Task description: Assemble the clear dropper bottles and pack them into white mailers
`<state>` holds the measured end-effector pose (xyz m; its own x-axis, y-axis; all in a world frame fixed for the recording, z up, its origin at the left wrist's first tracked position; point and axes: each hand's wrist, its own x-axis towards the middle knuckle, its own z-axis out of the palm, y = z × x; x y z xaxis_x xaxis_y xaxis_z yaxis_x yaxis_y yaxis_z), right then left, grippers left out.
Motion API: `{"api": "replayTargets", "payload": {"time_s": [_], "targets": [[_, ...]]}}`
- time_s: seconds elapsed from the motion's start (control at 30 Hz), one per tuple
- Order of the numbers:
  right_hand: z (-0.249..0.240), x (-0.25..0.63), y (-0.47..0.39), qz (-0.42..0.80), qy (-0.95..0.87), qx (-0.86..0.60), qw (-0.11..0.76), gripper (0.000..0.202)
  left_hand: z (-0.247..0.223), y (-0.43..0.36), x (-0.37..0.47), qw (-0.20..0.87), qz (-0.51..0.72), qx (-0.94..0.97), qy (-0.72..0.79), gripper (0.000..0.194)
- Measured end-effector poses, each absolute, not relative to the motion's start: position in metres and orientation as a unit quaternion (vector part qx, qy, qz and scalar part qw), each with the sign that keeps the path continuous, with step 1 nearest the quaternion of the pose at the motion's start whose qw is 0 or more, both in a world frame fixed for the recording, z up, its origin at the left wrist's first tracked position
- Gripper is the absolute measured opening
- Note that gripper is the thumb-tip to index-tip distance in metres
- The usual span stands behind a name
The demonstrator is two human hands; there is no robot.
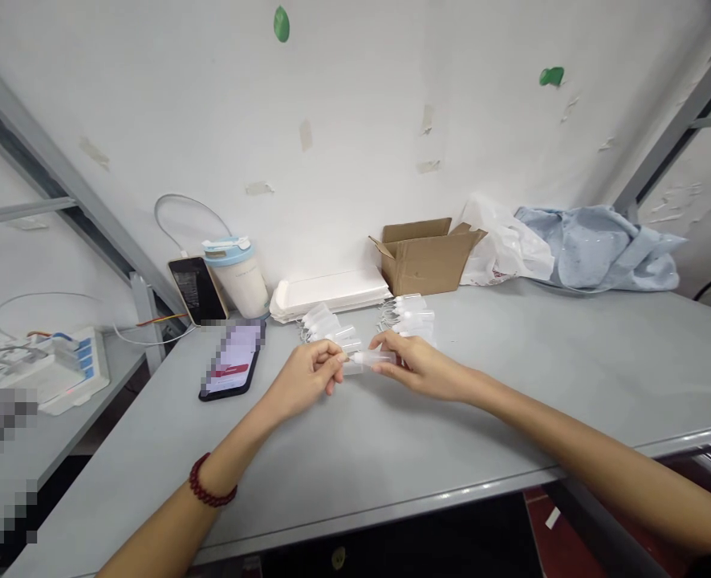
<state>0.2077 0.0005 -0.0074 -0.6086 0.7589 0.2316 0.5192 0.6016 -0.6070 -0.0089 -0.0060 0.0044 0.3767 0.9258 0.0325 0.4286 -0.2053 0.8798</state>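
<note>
Between both hands lies a small translucent plastic bottle (370, 358), held sideways just over the grey table, its narrow end to the left. My right hand (419, 365) grips the body of it between thumb and fingers. At the narrow end, my left hand (316, 372) is closed in a pinch; the fingers hide most of what they hold there. Just beyond the hands are two groups of similar bottles, one to the left (322, 323) and one to the right (414, 317). Thin grey tips or strands show at their left ends.
Along the wall stand a white flat stack (331, 291), an open cardboard box (431, 261), a white plastic bag (505, 245) and a light blue cloth-like bundle (602, 245). At left are a lidded cup (238, 281), a propped phone (197, 291) and a flat phone (235, 361).
</note>
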Motion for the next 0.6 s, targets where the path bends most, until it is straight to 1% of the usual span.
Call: {"api": "replayTargets", "payload": {"time_s": [0.1, 0.2, 0.27, 0.43, 0.5, 0.6], "targets": [[-0.007, 0.216, 0.011, 0.189, -0.864, -0.393, 0.253, 0.025, 0.012, 0.001, -0.018, 0.398, 0.309, 0.705, 0.499, 0.025], [-0.006, 0.226, 0.022, 0.105, -0.865, -0.43, 0.236, 0.017, 0.014, 0.007, -0.025, 0.396, 0.301, 0.691, 0.525, 0.024], [-0.004, 0.231, 0.026, 0.071, -0.865, -0.445, 0.222, 0.013, 0.012, 0.009, -0.028, 0.399, 0.291, 0.686, 0.535, 0.024], [0.003, 0.238, 0.028, 0.066, -0.865, -0.474, 0.152, 0.011, 0.006, 0.011, -0.031, 0.41, 0.231, 0.688, 0.552, 0.026], [0.004, 0.239, 0.027, 0.07, -0.866, -0.48, 0.119, 0.012, 0.005, 0.012, -0.032, 0.402, 0.202, 0.692, 0.564, 0.026], [0.004, 0.238, 0.024, 0.054, -0.875, -0.473, 0.091, 0.013, 0.006, 0.012, -0.032, 0.385, 0.149, 0.704, 0.578, 0.026]]}}
